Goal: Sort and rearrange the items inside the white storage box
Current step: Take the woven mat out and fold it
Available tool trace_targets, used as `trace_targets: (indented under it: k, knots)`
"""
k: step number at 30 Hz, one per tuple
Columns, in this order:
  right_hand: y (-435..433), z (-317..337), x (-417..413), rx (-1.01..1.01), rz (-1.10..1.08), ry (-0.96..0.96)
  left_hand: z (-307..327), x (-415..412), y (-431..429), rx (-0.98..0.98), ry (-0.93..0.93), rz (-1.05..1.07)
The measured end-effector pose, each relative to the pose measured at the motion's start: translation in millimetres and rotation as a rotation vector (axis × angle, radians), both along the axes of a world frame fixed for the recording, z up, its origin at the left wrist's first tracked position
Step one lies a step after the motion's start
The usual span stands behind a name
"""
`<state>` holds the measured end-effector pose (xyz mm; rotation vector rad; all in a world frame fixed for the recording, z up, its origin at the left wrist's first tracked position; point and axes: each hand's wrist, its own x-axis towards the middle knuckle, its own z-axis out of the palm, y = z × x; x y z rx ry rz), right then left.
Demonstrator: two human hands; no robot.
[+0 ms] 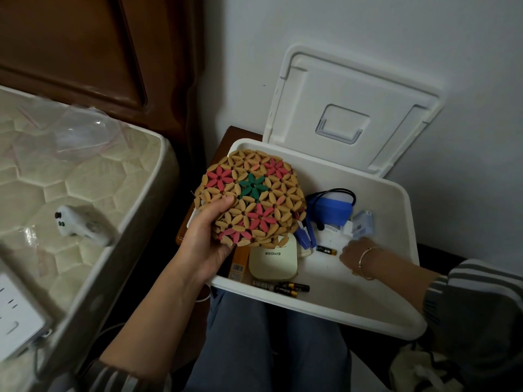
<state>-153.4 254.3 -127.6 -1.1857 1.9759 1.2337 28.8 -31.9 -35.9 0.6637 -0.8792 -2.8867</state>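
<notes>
My left hand (208, 241) grips a round beaded mat (252, 198) with pink and green flower patterns, held above the left side of the white storage box (390, 301). My right hand (355, 250) reaches into the box, its fingers down by a small pale blue packet (362, 223); what they touch is hidden. Inside lie a blue pouch with a black cord (332, 207), a cream square case (273, 258), blue pens (304, 234), an orange box (239, 263), one battery (326, 250) and more batteries (283, 287) at the near wall.
The box's white lid (351, 108) leans open against the wall behind. A mattress (70, 176) at left carries a white controller (82, 224) and clear plastic. A white power strip (14, 312) sits at the lower left. My legs are below the box.
</notes>
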Motion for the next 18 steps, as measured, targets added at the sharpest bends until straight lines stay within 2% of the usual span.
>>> trace_targets:
  k: [3, 6, 8, 10, 13, 18]
  knots:
    - [-2, 1, 1, -0.171, -0.228, -0.085, 0, 0, 0, 0.004, -0.001, 0.003]
    - [-5, 2, 0, -0.505, -0.562, -0.224, 1, 0, 0, 0.007, 0.006, -0.002]
    - [-6, -3, 4, -0.717, -0.705, -0.227, 1, 0, 0, 0.013, 0.009, -0.001]
    - [-8, -10, 8, -0.824, -0.777, -0.168, 2, 0, 0, 0.008, 0.014, 0.002]
    - [-13, -17, 8, -0.819, -0.779, -0.054, 3, 1, 1, 0.003, 0.014, -0.004]
    - [-18, -21, 9, -0.645, -0.642, 0.031, 4, 2, 1, -0.012, -0.024, -0.008]
